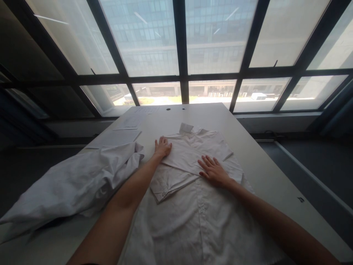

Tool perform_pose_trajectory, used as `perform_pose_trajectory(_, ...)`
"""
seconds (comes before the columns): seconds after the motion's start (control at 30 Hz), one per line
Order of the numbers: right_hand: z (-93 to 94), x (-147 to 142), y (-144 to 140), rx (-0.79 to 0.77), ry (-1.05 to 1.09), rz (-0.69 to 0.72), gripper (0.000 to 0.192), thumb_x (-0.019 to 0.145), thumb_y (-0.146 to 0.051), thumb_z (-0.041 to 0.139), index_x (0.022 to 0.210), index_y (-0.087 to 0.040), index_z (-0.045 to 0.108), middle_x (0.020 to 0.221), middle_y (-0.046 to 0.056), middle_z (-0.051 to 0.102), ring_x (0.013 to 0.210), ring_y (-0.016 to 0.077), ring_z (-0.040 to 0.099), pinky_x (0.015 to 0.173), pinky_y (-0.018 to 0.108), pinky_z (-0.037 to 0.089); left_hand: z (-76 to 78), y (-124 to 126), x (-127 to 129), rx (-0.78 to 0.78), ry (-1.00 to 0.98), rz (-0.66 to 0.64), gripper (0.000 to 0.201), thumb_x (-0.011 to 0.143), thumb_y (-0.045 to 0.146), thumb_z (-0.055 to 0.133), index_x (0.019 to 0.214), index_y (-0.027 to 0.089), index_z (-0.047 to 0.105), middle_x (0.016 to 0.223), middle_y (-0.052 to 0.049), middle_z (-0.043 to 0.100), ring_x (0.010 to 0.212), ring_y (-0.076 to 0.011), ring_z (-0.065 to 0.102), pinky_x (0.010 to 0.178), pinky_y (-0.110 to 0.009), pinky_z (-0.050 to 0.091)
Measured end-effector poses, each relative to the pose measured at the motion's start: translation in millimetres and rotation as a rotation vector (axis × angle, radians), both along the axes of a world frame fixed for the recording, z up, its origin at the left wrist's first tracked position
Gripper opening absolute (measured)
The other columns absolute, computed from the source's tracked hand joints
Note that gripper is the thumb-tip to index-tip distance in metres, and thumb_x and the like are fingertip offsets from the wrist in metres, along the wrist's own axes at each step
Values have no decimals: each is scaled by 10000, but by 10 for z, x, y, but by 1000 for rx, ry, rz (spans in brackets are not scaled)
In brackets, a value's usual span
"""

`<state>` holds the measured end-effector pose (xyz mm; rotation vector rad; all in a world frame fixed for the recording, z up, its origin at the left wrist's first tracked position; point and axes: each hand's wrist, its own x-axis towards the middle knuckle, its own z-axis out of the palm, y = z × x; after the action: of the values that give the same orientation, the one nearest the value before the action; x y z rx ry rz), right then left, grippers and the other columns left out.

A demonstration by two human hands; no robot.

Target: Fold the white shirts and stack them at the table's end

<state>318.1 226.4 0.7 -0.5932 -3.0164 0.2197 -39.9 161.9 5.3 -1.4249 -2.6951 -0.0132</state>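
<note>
White shirt (pixel 176 228): lies front up on the tabletop, between the person's forearms, neck end toward the window, lower part reaching the near edge of the view; the fabric is thin, a little greyish in the shade, with soft creases and ripples.
Collar (pixel 186 128): stands slightly raised at the far end, one pale flap sticking up.
Sleeve (pixel 176 182): folded slantwise across the chest, pointing down and to the left, edges fairly crisp.
Cuff (pixel 160 194): at the sleeve's lower left end, with what looks like a small button.
Button strip (pixel 202 213): runs down the middle of the lower front, slightly wavy.
Left hand (pixel 163 147): rests on the shirt's left edge below the shoulder, grip wide and flattened, fingers extended.
Right hand (pixel 213 171): lies palm down on the folded cloth at the chest, grip wide, fingers spread.
Tabletop (pixel 264 184): pale and smooth, running toward the window (pixel 215 36).
Cloth bundle (pixel 82 180): whitish, loosely crumpled, beside the left forearm.
Papers (pixel 129 121): flat on the tabletop, beyond the bundle.
</note>
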Motion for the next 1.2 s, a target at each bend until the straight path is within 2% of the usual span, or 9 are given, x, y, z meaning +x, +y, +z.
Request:
perform_pose_trajectory(0.17,-9,-15,-10,-8,-13,-7,752,1016,-678,178,1618,-237,272,1688,104,156,1561,282,85,1243,540,94,-38,64,86,-9,-86,-117,683,1038,515,237,1581,108,322,1669,-159,231,1549,-282,190,1243,-516,166)
perform_pose_trajectory(0.37,29,8,34,-92,-37,-11,744,1019,-668,229,1625,-236,248,1695,102,99,1565,273,22,1240,543,34,26,208,47,-2,-139,-4,649,1049,469,247,1580,104,316,1666,-174,232,1550,-294,182,1243,-511,163)
perform_pose_trajectory(0.43,70,-24,80,-180,-67,2,754,1008,-683,266,1617,-239,275,1695,109,99,1564,283,17,1232,565,39,19,269,205,33,-133,5,627,1050,441,262,1575,103,321,1659,-190,243,1548,-303,187,1236,-527,174)
perform_pose_trajectory(0.53,145,-191,162,-269,-58,-7,720,1020,-657,257,1602,-238,317,1691,111,150,1564,270,77,1227,557,115,-45,349,591,88,-140,-132,636,1047,491,271,1583,152,313,1668,-165,235,1547,-311,186,1226,-541,193)
perform_pose_trajectory(0.67,194,-546,298,-130,36,-78,665,1043,-558,278,1616,-221,269,1698,96,131,1565,256,74,1230,537,125,-130,383,931,86,-136,-273,675,1037,573,242,1593,197,310,1671,-134,245,1544,-330,186,1226,-574,156)
perform_pose_trajectory(0.77,149,-710,427,-58,3,-112,679,1035,-554,302,1616,-205,267,1699,107,115,1565,273,71,1230,538,108,-121,364,809,57,-138,-276,662,1035,582,243,1595,235,313,1676,-107,242,1543,-324,191,1226,-567,159)
perform_pose_trajectory(1.0,-7,-711,558,-21,-9,-126,703,1030,-591,243,1619,-206,262,1696,112,140,1561,277,98,1232,523,79,26,459,168,27,-156,-99,632,1034,560,278,1577,243,339,1672,-103,255,1537,-313,207,1225,-560,165)
perform_pose_trajectory(1.1,-12,-712,547,-16,-3,-125,700,1029,-587,251,1617,-207,264,1696,111,144,1560,276,104,1231,527,84,23,520,146,33,-151,-72,621,1036,549,289,1567,235,357,1669,-113,259,1530,-321,223,1219,-582,167)
perform_pose_trajectory(1.2,-5,-718,542,-16,3,-127,698,1030,-587,254,1615,-208,270,1695,113,148,1559,278,110,1230,530,91,-34,451,229,50,-131,-96,630,1049,531,257,1567,188,358,1664,-141,261,1535,-327,210,1221,-579,159)
